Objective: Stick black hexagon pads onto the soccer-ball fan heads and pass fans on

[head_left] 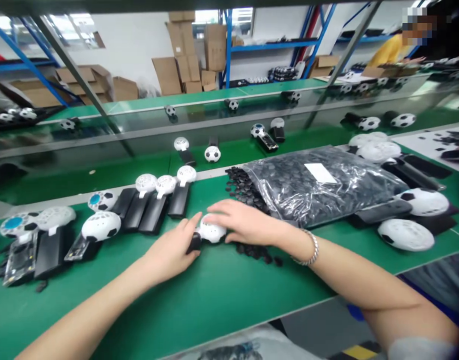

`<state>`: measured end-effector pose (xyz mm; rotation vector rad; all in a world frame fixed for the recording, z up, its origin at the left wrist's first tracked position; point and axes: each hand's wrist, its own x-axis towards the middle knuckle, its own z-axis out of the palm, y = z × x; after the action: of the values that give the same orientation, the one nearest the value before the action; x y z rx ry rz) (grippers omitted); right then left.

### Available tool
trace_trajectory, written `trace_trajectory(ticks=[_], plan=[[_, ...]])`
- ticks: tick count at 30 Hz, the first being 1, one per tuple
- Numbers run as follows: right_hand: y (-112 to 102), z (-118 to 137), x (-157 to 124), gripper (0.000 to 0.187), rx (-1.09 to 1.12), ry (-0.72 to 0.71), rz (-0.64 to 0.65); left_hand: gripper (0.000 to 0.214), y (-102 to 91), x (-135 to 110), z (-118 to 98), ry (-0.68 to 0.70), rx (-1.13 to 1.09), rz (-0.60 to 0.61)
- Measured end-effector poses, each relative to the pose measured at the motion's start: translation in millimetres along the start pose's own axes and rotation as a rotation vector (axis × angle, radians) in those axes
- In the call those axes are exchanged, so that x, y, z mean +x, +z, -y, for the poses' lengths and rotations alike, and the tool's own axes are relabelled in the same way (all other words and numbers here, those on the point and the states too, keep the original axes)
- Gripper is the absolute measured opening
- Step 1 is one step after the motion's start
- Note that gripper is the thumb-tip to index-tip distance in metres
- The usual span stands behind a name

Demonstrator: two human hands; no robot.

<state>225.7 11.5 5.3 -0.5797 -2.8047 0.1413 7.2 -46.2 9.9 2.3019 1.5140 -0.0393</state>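
Note:
Near the middle of the green bench is a soccer-ball device [213,231] with a white ball-shaped head and a black body. My left hand [175,250] is closed around its black body, which it mostly covers. Over the white head bends my right hand [240,220], fingers and thumb on either side of it. Small black pieces [252,250] lie loose under and beside my right wrist. Behind that hand rests a clear plastic bag [327,185] full of black pieces, some spilling from its open end.
Several devices with white perforated heads [165,185] lie left of my hands. Soccer-ball units [405,235] lie to the right. A green conveyor [139,165] carrying more units runs behind a metal edge. Across it, a person in yellow [387,50] works beside cartons.

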Motion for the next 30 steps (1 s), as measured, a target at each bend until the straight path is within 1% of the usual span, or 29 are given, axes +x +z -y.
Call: trace_trajectory(ticks=[1,3,4,5,6,8,11,15,18,20,22,23,26,28,30], plan=[[-3.1,-5.5,-1.2,0.044,0.016,0.126,-0.011,0.069,2.0,-1.2,-0.9,-0.02,0.027,-0.035],[-9.4,-16.0,-4.9,0.029,-0.034,0.404,-0.053,0.064,8.0,-2.3,-3.5,-0.007,0.116,-0.122],[-11.5,-20.3,-7.2,0.023,-0.075,0.512,-0.061,0.063,11.9,-2.3,-5.0,0.014,0.172,-0.155],[-12.7,-23.5,-9.6,0.02,-0.113,0.586,-0.056,0.063,16.1,-2.2,-6.5,0.038,0.227,-0.172],[-12.8,-25.6,-11.8,0.019,-0.138,0.625,-0.038,0.064,20.0,-1.8,-7.8,0.058,0.272,-0.176],[-10.5,-27.1,-15.1,0.019,-0.155,0.643,0.01,0.067,25.7,-0.8,-9.8,0.08,0.319,-0.165],[-4.2,-26.1,-17.1,0.019,-0.161,0.596,0.08,0.071,27.0,0.6,-10.5,0.074,0.301,-0.134],[3.8,-27.7,-17.1,0.017,-0.17,0.55,0.15,0.068,20.2,2.4,-9.4,-0.001,0.205,-0.111],[6.5,-30.9,-16.6,0.014,-0.148,0.564,0.168,0.072,12.9,7.2,-9.0,-0.057,0.119,-0.138],[6.0,-32.2,-17.2,0.013,-0.113,0.611,0.176,0.079,7.5,12.1,-9.4,-0.034,0.049,-0.173],[3.5,-31.9,-19.3,0.015,-0.071,0.644,0.194,0.08,2.4,16.8,-10.1,0.012,-0.03,-0.167],[1.9,-31.4,-21.0,0.017,-0.052,0.635,0.208,0.077,0.3,18.6,-10.3,0.026,-0.063,-0.144],[-2.5,-29.9,-26.6,0.024,-0.01,0.544,0.252,0.07,-3.4,19.6,-9.6,0.032,-0.111,-0.075],[-3.9,-29.9,-28.8,0.024,0.007,0.533,0.263,0.069,-3.4,17.0,-7.7,0.023,-0.118,-0.081],[-4.7,-30.5,-29.1,0.02,0.019,0.572,0.258,0.07,-2.6,13.2,-5.6,0.005,-0.126,-0.101]])
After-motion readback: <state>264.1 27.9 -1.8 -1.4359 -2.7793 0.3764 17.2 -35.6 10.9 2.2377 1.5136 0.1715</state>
